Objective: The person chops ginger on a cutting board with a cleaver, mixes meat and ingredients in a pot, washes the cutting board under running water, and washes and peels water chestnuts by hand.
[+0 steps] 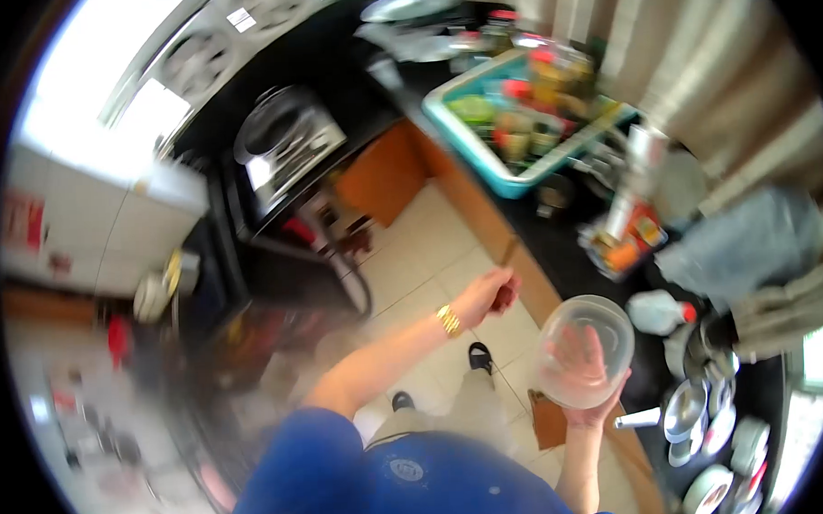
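Note:
My right hand (580,355) holds a round translucent plastic container (618,327), and its spread fingers show through the plastic from behind. My left hand (490,296), with a gold watch on the wrist, is closed in a fist near the wooden counter front. A thin brown shape (509,249) shows just above the fist; whether it is held or part of the counter edge, I cannot make out.
On the dark counter stands a turquoise tray (507,188) of jars, with a white red-capped bottle (658,313), a grey plastic bag (747,250) and several utensils (686,410). A stove (304,156) with a pan is at upper left. An orange-brown cabinet door (386,174) juts out over the tiled floor (415,234).

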Demonstrator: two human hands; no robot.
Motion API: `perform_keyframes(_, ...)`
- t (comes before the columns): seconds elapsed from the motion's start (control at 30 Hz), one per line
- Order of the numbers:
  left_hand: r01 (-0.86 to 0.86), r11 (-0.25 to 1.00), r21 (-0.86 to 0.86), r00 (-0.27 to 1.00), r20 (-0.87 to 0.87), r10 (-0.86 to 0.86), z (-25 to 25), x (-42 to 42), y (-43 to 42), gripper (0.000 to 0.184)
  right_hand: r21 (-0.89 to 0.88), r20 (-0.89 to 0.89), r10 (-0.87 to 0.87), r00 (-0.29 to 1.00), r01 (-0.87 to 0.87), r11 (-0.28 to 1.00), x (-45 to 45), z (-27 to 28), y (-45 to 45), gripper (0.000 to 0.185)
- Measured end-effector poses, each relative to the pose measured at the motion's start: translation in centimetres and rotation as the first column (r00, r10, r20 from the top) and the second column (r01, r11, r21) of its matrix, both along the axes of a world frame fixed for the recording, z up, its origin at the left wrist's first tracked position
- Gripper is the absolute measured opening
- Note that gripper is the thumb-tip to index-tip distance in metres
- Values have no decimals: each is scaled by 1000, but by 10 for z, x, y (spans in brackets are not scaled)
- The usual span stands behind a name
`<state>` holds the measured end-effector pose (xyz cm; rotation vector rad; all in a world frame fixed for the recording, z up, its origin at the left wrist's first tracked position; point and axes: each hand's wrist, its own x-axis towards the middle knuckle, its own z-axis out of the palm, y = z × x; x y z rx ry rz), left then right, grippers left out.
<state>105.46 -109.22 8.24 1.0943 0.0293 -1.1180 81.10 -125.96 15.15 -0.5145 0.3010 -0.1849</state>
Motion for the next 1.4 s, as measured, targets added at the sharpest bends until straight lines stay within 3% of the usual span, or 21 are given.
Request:
perform_keyframes(0.07, -292, 936, 196, 907, -253, 336, -22, -41, 122, 20, 31, 44, 156, 987, -158, 987, 26, 6, 15, 107)
perform_keyframes(0.13, -483, 849, 213, 806, -270, 526, -51, -94, 247, 13, 48, 175, 304, 937, -316, 947, 60, 10, 39, 105)
perform_keyframes(0.2, -633, 747, 206, 730, -164, 664, -45, -153, 360, 8, 33, 116, 327, 938, -333, 942, 92, 13, 82, 104)
perform_keyframes(0.27, -781, 613, 118, 613, -43, 789, -35, -216, 453, 7, -45, 127, 480, 868, -478, 877, 121, 25, 134, 104)
perform_keyframes(0.33, -940, 315, 133, 312, -48, 949, -15, -278, 515, 7, -94, 190, 663, 724, -659, 746, 144, 36, 195, 104)
perform_keyframes(0.37, -956, 270, 112, 265, -54, 963, -5, -310, 546, 7, -114, 184, 709, 681, -702, 703, 148, 43, 236, 101)
perform_keyframes(0.43, -998, -36, 52, -46, -202, 978, 5, -367, 597, 10, -154, 157, 752, 641, -736, 659, 149, 54, 327, 101)
perform_keyframes(0.47, -997, -63, 42, -71, -217, 974, 3, -395, 619, 10, -171, 112, 760, 640, -741, 650, 144, 58, 373, 102)
perform_keyframes(0.53, -969, -219, 118, -218, 18, 976, -7, -455, 650, 17, -121, 97, 815, 571, -806, 579, 133, 47, 458, 101)
perform_keyframes(0.6, -934, -348, 80, -357, -262, 897, -26, -512, 691, 23, -62, 96, 852, 514, -851, 521, 116, 34, 542, 100)
perform_keyframes(0.8, -948, -291, 131, -296, -27, 955, 27, -538, 757, 25, 74, 70, 962, 263, -963, 258, 60, 6, 705, 97)
perform_keyframes(0.87, -988, -105, 113, -81, 200, 977, 45, -510, 780, 25, 123, 82, 988, 132, -985, 121, 52, -2, 748, 93)
perform_keyframes(0.93, -994, -51, 96, -29, 211, 977, 65, -472, 805, 28, 101, 68, 996, 61, -993, 54, 49, -4, 789, 90)
perform_keyframes(1.0, -988, 129, 80, 142, 195, 970, 81, -432, 836, 32, 82, 60, 998, -15, -996, -20, 54, -9, 834, 87)
perform_keyframes(1.03, -989, 123, 84, 137, 193, 971, 90, -414, 852, 32, 88, 62, 996, -56, -994, -62, 59, -16, 855, 84)
perform_keyframes(1.1, -960, 202, 193, 255, 308, 917, 104, -387, 884, 38, 91, 84, 987, -140, -985, -147, 70, -29, 898, 81)
perform_keyframes(1.2, -920, 190, 344, 340, 456, 822, 93, -360, 941, 41, 40, 27, 973, -230, -972, -231, 91, -39, 970, 80)
perform_keyframes(1.27, -920, 136, 368, 315, 488, 814, 78, -352, 974, 38, 31, -23, 968, -251, -968, -251, 104, -44, 1015, 80)
perform_keyframes(1.33, -900, 6, 435, 227, 457, 860, 64, -351, 1011, 36, -235, -199, 939, -281, -916, -324, 118, -54, 1060, 77)
perform_keyframes(1.37, -905, -62, 420, 180, 512, 840, 57, -353, 1027, 35, -204, -249, 939, -236, -935, -289, 129, -72, 1082, 62)
perform_keyframes(1.4, -902, -57, 428, 182, 497, 848, 54, -353, 1045, 35, -192, -261, 935, -240, -936, -294, 144, -79, 1103, 62)
